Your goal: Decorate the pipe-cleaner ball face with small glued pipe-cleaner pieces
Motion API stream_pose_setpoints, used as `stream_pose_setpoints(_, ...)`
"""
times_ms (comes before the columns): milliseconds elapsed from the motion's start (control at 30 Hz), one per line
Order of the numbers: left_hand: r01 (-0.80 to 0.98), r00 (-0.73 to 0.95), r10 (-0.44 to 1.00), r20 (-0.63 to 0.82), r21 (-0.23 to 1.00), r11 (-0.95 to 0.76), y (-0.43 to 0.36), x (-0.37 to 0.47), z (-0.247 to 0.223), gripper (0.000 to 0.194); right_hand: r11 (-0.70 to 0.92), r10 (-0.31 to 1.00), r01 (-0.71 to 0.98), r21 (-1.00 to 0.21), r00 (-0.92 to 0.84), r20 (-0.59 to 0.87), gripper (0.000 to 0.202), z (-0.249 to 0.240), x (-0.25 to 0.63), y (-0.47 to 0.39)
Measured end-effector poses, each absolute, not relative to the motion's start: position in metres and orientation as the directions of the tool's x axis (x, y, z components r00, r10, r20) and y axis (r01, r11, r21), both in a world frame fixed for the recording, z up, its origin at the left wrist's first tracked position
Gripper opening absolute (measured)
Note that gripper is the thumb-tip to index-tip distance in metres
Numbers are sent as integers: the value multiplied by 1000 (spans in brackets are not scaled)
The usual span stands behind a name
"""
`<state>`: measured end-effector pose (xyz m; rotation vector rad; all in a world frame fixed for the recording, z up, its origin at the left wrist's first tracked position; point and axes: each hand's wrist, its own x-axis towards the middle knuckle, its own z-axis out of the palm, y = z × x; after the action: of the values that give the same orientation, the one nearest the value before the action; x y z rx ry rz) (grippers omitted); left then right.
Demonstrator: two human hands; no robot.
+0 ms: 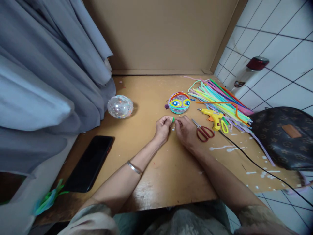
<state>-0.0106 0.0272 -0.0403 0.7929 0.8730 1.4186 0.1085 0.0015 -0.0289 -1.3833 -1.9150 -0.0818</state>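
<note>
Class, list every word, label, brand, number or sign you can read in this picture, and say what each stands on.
No word, brand or number can be read.
Clear bottle: dark label, too small and blurred.
Dark bag: repeated pale emblems, too blurred for letters; its brown patch shows nothing readable.
Yellow glue gun: any print is too small.

A small, bright-green scrap (173,119), its material and exact shape too small to tell, pokes up between the pinched fingertips of the left hand (162,128), just off the view's centre toward 3 o'clock.
</note>
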Motion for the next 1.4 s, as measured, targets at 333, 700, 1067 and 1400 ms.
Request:
stream_pose_setpoints(333,-466,-25,1000,4,884,-15,27,-12,-42,49,444,728,793,-417,-48,684,19,-30,107,3)
stream_pose_setpoints(700,-383,-28,999,18,923,-28,24,-11,-40,38,392,745,864,-316,-97,659,25,-31,111,7)
stream_pose_setpoints(1067,-496,-40,995,-87,866,56,25,-9,-40,39,424,687,905,-36,-295,664,30,-28,109,2)
stream_pose_setpoints(1400,-517,-18,997,-81,854,61,25,-12,-35,43,474,751,759,-445,-85,655,19,-33,108,3)
